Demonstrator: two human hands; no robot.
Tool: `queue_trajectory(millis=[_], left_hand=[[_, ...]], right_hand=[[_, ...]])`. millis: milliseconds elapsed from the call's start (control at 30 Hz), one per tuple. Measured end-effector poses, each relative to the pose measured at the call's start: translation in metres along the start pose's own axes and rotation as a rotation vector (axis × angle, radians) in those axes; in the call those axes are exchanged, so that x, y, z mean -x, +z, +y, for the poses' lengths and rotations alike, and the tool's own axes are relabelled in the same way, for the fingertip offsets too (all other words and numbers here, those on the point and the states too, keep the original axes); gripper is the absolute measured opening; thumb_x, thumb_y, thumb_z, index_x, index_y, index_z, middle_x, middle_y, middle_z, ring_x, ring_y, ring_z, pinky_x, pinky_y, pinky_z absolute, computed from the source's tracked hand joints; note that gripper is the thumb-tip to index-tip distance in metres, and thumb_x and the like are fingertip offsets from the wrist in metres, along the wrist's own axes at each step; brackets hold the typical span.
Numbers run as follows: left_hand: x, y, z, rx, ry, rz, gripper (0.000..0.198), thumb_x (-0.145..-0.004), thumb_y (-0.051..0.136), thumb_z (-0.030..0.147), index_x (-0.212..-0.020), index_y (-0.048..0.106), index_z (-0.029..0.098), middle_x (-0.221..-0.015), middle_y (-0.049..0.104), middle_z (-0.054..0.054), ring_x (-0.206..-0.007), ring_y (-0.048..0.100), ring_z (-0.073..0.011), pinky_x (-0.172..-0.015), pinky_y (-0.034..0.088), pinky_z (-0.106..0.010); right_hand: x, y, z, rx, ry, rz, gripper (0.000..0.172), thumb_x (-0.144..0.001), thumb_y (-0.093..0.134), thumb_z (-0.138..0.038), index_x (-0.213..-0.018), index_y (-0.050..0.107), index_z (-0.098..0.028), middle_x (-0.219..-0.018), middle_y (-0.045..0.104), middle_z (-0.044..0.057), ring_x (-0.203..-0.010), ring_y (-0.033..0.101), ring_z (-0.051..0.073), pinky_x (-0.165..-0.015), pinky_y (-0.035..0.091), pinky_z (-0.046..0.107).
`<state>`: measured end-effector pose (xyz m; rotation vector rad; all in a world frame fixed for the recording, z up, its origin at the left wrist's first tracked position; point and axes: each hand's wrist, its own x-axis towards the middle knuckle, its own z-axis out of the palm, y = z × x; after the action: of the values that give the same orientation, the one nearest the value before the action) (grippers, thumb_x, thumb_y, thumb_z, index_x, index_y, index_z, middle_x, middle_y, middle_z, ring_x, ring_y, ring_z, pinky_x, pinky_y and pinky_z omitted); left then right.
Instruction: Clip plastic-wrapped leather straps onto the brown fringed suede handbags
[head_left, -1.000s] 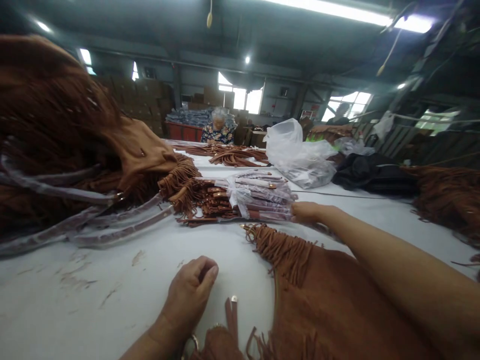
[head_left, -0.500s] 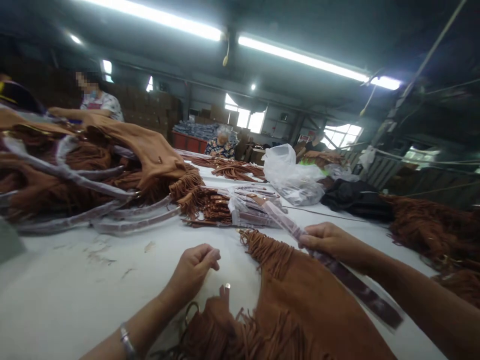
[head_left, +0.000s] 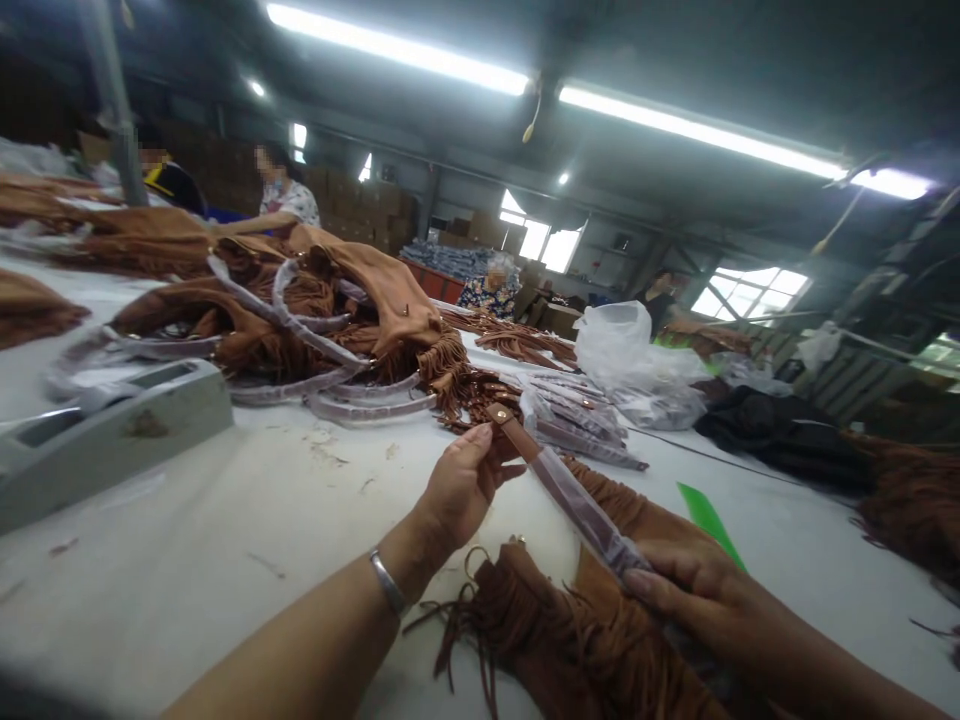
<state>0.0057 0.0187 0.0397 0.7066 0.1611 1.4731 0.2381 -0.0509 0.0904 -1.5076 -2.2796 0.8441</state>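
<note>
My right hand (head_left: pixel 690 590) grips a plastic-wrapped bag strap (head_left: pixel 577 505), which slants up and to the left. At the strap's bare brown end, with its metal stud, my left hand (head_left: pixel 461 485) has thumb and fingers closed on the edge; its lower fingers stretch out behind. Below both hands lies a brown suede fringed bag (head_left: pixel 600 640) with a gold ring near its corner. Part of the bag is hidden by my right hand and forearm.
More fringed bags with wrapped straps (head_left: pixel 375 290) are heaped at the left, beside a grey tape dispenser (head_left: pixel 150 420). Wrapped straps (head_left: pixel 577 420) lie in a pile ahead. Clear plastic bags (head_left: pixel 637 360), black cloth (head_left: pixel 780 430) and a green strip (head_left: pixel 709 520) are to the right. People work further back.
My left hand has moved up to the strap's studded end. The right hand has come lower and nearer with the strap. The view has swung left, bringing the tape dispenser into sight.
</note>
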Motion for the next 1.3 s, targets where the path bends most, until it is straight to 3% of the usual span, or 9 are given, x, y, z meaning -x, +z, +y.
queue_trajectory(millis=[300,400,600,700,767,900,1000,1167,1300], left_hand=[[0.002,0.002,0.011,0.173,-0.108,0.037,0.024,-0.089,0.041,0.030,-0.095,0.056,0.013,-0.087,0.066,-0.010,-0.085,0.063,-0.0215,-0.080,0.046,-0.038],[0.002,0.003,0.022,0.180,-0.156,0.003,0.024,-0.091,0.038,0.029,-0.084,0.055,0.013,-0.068,0.060,-0.004,-0.059,0.060,-0.0132,-0.063,0.049,-0.030],[0.008,-0.008,0.092,-0.108,-0.135,-0.148,0.027,-0.092,0.036,0.024,-0.077,0.054,0.011,-0.050,0.034,0.007,-0.032,0.028,-0.0009,-0.036,0.022,-0.015],[0.008,-0.018,0.122,-0.229,-0.037,-0.091,0.025,-0.090,0.040,0.025,-0.075,0.054,0.011,-0.049,0.034,0.007,-0.032,0.025,-0.0006,-0.036,0.021,-0.015],[0.007,-0.021,0.126,-0.344,-0.013,-0.042,0.019,-0.085,0.049,0.026,-0.072,0.053,0.012,-0.048,0.036,0.007,-0.032,0.025,-0.0007,-0.035,0.019,-0.016],[0.005,-0.018,0.099,-0.912,-0.099,0.027,0.021,-0.072,0.064,0.026,-0.061,0.053,0.012,-0.043,0.040,0.006,-0.032,0.028,-0.0014,-0.033,0.012,-0.016],[0.003,-0.017,0.065,-1.208,-0.289,-0.112,0.027,-0.070,0.066,0.030,-0.057,0.051,0.012,-0.042,0.040,0.005,-0.033,0.028,-0.0016,-0.034,0.015,-0.015],[0.003,-0.028,0.024,-1.145,-0.480,-0.266,0.033,-0.074,0.059,0.043,-0.067,0.057,0.011,-0.054,0.055,-0.001,-0.035,0.030,-0.0027,-0.035,0.020,-0.017],[0.006,-0.029,0.007,-0.874,-0.568,-0.310,0.035,-0.079,0.054,0.043,-0.068,0.057,0.010,-0.063,0.061,-0.006,-0.034,0.030,-0.0016,-0.036,0.016,-0.019]], right_hand=[[-0.003,0.049,-0.021,-0.764,0.327,-0.276,0.046,-0.067,0.058,-0.062,-0.071,0.052,-0.017,-0.054,0.045,-0.003,-0.041,0.036,0.007,-0.042,0.028,0.020],[-0.005,0.072,-0.029,-0.822,0.312,-0.355,0.046,-0.071,0.050,-0.065,-0.072,0.049,-0.019,-0.050,0.040,-0.005,-0.035,0.029,0.006,-0.038,0.025,0.020],[-0.017,0.073,-0.063,-0.228,-0.073,-0.089,0.040,-0.086,0.039,-0.049,-0.071,0.054,-0.015,-0.068,0.054,0.002,-0.062,0.046,0.011,-0.060,0.038,0.023],[-0.029,0.067,-0.068,0.188,-0.182,0.113,0.031,-0.085,0.044,-0.039,-0.101,0.058,-0.017,-0.099,0.059,0.009,-0.092,0.051,0.020,-0.083,0.037,0.033],[-0.035,0.071,-0.064,0.384,-0.130,0.096,0.051,-0.079,0.053,-0.042,-0.122,0.048,-0.015,-0.114,0.054,0.014,-0.103,0.048,0.027,-0.088,0.035,0.039],[-0.044,0.081,-0.041,0.418,-0.010,-0.044,0.056,-0.075,0.056,-0.035,-0.126,0.041,-0.017,-0.105,0.058,0.012,-0.093,0.054,0.026,-0.079,0.039,0.036],[-0.047,0.076,-0.020,0.212,-0.044,-0.028,0.041,-0.074,0.054,-0.025,-0.113,0.045,-0.019,-0.088,0.059,0.004,-0.082,0.054,0.018,-0.073,0.039,0.028],[-0.051,0.055,0.007,-0.256,-0.226,-0.139,0.020,-0.076,0.053,-0.023,-0.093,0.045,-0.016,-0.082,0.051,-0.001,-0.077,0.048,0.012,-0.068,0.039,0.023],[-0.058,0.040,0.027,-0.528,-0.222,-0.235,0.032,-0.076,0.060,-0.036,-0.093,0.042,-0.016,-0.080,0.047,-0.002,-0.071,0.047,0.009,-0.063,0.039,0.020]])
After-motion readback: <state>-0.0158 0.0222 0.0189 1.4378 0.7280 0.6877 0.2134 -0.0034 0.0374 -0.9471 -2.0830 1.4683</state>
